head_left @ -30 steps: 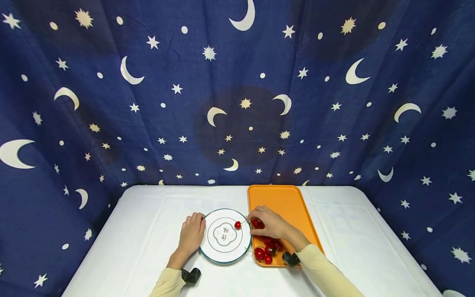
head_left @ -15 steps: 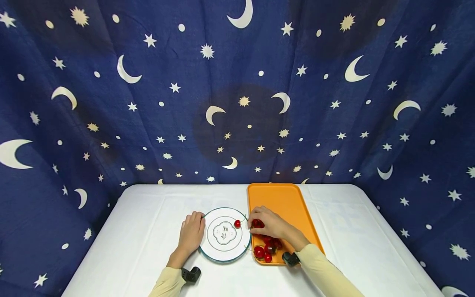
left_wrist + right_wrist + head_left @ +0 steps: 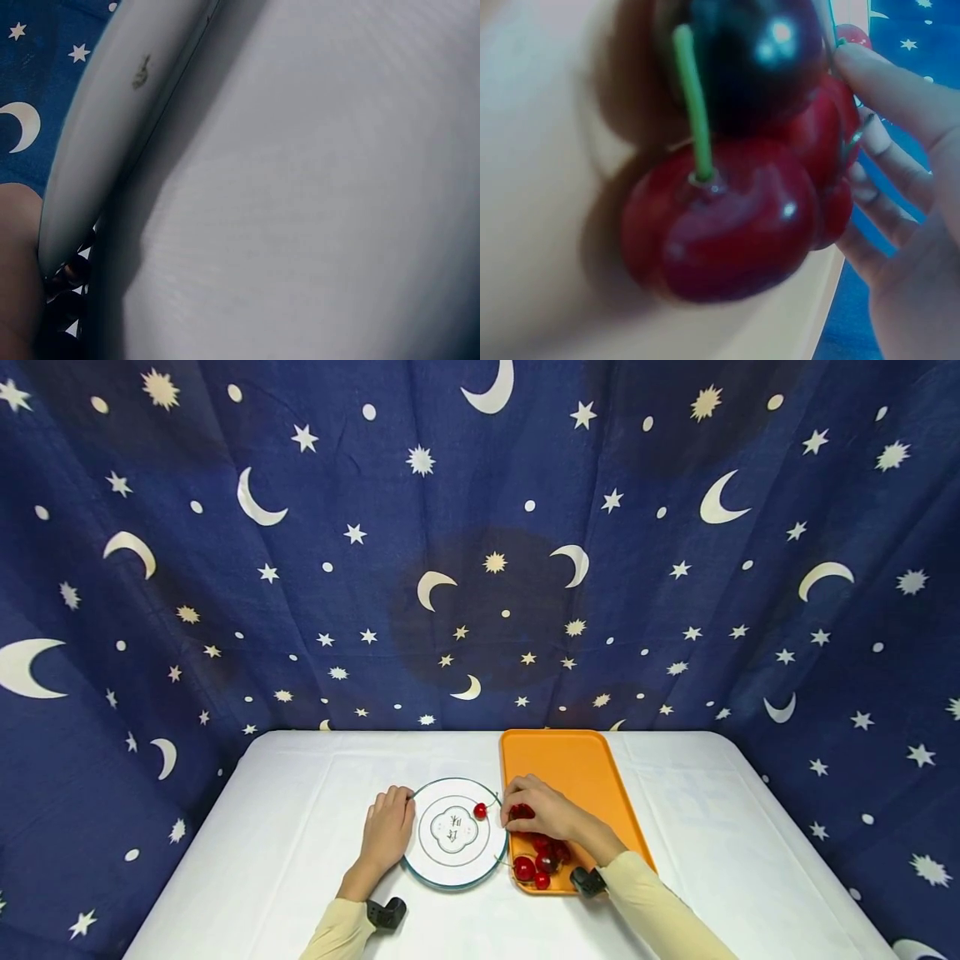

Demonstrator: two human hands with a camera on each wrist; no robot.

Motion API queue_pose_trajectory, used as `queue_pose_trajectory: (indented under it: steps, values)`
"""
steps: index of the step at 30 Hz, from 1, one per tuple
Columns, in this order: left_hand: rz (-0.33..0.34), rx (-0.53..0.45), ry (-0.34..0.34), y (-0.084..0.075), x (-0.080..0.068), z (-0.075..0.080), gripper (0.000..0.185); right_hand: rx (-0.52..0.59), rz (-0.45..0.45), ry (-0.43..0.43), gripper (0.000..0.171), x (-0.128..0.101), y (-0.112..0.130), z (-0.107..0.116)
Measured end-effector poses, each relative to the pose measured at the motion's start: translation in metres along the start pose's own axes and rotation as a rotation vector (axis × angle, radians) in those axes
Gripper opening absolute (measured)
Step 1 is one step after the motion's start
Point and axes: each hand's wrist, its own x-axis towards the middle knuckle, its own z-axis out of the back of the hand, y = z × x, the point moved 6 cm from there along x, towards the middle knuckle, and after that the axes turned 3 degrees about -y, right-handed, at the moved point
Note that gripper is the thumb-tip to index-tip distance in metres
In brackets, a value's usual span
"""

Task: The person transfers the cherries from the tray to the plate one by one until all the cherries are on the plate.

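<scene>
Likely light, smooth and slippery between the fingers, to judge by the gloss on the cherries (image 3: 720, 240), and apt to roll on such rounded sides. Could be real fruit or imitation — cannot tell which, so best treated as easy to bruise. Best taken by the flanks between thumb and fingertips, without a hard squeeze; probably awkward to lift by the thin green stem (image 3: 694, 112). For the plate (image 3: 468, 872), expect something stiff, heavier than a cherry and perhaps breakable, best held at the raised rim. Lying mostly in a heap on the near left part of the orange tray (image 3: 573, 764), partly under the right hand (image 3: 543, 807) and partly just nearer the body; also resting singly on the plate, as one lone cherry (image 3: 480, 811) near the edge facing the right hand, with stem slanting that way — across the plate from the left hand (image 3: 388, 828). Curves the right fingers about the cherries beside the plate; cannot tell whether pinching any or only touching. Seems to grip the plate's left rim with the left hand, with thumb above and fingers bent below.
</scene>
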Motion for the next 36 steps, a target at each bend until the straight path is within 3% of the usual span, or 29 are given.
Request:
queue_pose_trajectory:
  steps: [8, 16, 25, 30, 36]
  values:
    - [-0.007, -0.001, -0.005, -0.001, 0.001, 0.0, 0.024, -0.036, 0.014, -0.023, 0.005, 0.001, -0.004, 0.003]
    - [-0.011, 0.001, -0.009, -0.001, 0.0, 0.002, 0.023, -0.055, 0.046, -0.177, 0.004, 0.001, -0.004, 0.02]
    - [-0.01, -0.011, -0.013, 0.0, 0.001, 0.0, 0.023, -0.016, -0.07, -0.286, 0.012, 0.002, -0.009, 0.028]
    - [0.007, -0.012, 0.003, 0.0, 0.001, -0.001, 0.024, 0.018, -0.026, -0.351, 0.031, 0.003, -0.007, 0.031]
    - [0.014, -0.002, 0.014, 0.0, 0.001, -0.001, 0.026, 0.012, -0.007, -0.404, 0.027, 0.003, -0.005, 0.032]
